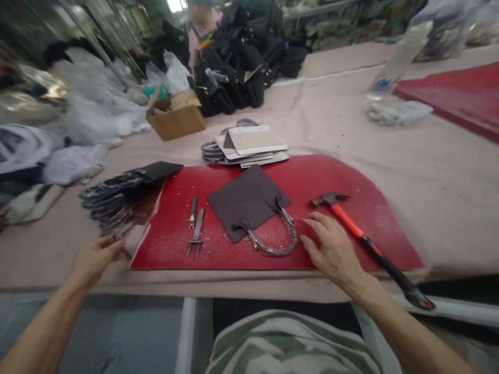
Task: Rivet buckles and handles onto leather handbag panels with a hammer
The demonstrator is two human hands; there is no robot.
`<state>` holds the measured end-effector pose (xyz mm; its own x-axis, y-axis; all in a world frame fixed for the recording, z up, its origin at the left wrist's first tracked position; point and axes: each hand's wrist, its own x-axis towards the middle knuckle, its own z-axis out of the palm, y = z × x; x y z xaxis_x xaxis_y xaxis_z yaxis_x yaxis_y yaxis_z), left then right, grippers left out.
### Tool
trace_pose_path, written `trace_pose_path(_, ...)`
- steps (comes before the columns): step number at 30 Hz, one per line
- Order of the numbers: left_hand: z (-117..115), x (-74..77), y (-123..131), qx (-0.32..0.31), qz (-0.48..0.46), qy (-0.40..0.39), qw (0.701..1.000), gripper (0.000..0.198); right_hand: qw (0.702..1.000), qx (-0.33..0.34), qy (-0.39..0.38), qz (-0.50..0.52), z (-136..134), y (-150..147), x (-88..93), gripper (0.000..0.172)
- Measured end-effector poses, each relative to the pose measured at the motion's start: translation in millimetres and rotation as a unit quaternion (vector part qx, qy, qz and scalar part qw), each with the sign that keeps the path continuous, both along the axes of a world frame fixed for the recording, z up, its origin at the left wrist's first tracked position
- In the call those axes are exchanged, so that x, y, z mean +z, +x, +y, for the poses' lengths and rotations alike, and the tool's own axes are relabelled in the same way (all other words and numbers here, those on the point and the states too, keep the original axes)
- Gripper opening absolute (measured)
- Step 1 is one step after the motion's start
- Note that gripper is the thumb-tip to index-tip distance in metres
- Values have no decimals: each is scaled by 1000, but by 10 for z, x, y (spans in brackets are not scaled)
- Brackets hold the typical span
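My left hand (93, 259) is at the left edge of the red board, its thumb and fingers pinched on something small and dark that I cannot make out. Just beyond it lies a pile of plastic-wrapped bag handles (113, 195). My right hand (331, 249) is open, its fingers loosely curved, beside a dark bag panel (247, 200) with a curved, plastic-wrapped handle (278, 252) fixed to it. Right of that hand lies a claw hammer (353, 223) with an orange and black grip. Two metal punches, a small one (193, 213) and a pronged one (198, 231), lie left of the panel.
Under the work lies a red board (167, 249) on a cloth-covered table (331, 104). Behind it are stacked pale panels (255, 140), a cardboard box (177, 122) and black bags (245, 62). A clear bottle (384, 83) stands at right; a person (205, 26) is at the back.
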<state>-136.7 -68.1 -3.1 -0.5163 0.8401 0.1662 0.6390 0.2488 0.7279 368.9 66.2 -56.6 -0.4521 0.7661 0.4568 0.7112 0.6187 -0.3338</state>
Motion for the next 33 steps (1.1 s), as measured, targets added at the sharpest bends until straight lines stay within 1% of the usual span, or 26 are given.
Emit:
trace_pose_path(1,-3,-42,-117,57,-22,-12,998,23,1000,-8,-8,-6,-20,42,-33,29)
trace_pose_path(2,-15,-49,-168,90,-45,-10,995,21,1000,-14,-17,-9,-30,47,-65,30)
trace_pose_path(3,-22,-27,-148,109,-63,0,992,19,1000,-18,-23,-8,-35,28,-90,32)
trace_pose_path(4,-10,13,-63,108,-69,15,992,19,999,-20,-26,-4,-39,-6,-104,35)
trace_pose_path(5,28,61,77,95,-62,31,993,20,999,-18,-26,4,-44,-48,-104,39)
trace_pose_path(7,177,152,446,61,-38,53,996,20,1000,3,-25,15,-58,-135,-63,45)
trace_pose_path(8,273,184,644,45,-37,66,996,21,999,27,-30,10,-64,-173,-28,46)
trace_pose_path(10,464,201,1013,11,-77,89,993,22,993,100,-50,-25,-69,-232,43,43)
trace_pose_path(12,614,153,1322,-31,-125,102,986,23,983,160,-63,-64,-67,-261,85,34)
trace_pose_path(13,669,112,1458,-51,-148,107,982,24,980,172,-63,-74,-68,-266,89,27)
trace_pose_path(16,778,-24,1818,-99,-212,119,965,24,984,159,-42,-69,-124,-263,50,11)
trace_pose_path(18,836,-96,2025,-122,-246,122,954,24,987,148,-28,-59,-241,-268,14,13)
trace_pose_path(20,903,-155,2192,-139,-263,123,947,23,990,134,-22,-48,-424,-295,-11,15)
trace_pose_path(23,1021,-258,2356,-149,-275,127,941,19,994,101,-17,-26,-733,-369,-32,13)
trace_pose_path(26,1117,-390,2434,-159,-293,118,935,15,995,97,-14,3,-936,-431,-53,11)
trace_pose_path(30,1157,-521,2478,-172,-317,94,928,18,993,109,-21,34,-991,-468,-66,14)
trace_pose_path(33,1146,-535,2494,-169,-331,87,924,22,988,145,-9,55,-1009,-533,-49,17)
